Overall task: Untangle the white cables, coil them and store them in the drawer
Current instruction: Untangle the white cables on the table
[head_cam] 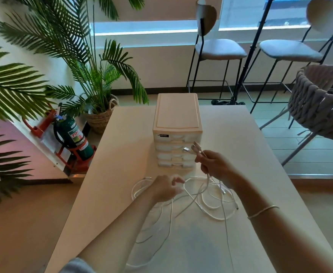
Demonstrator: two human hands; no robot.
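A tangle of white cables (207, 200) lies in loops on the pale table (250, 154), in front of a small white drawer unit (176, 123) whose several drawers are all closed. My right hand (215, 164) grips cable ends, and their plugs stick up in front of the drawers. From that hand the strands hang down into the tangle. My left hand (166, 187) is lower and to the left, on the heap, pinching a strand with curled fingers. More cable trails toward the table's near edge.
A woven chair (319, 107) stands at the table's right side. Two bar stools (219, 48) and a tripod leg are behind. Palm plants (94, 71) and a green fire extinguisher (73, 138) stand on the floor at the left.
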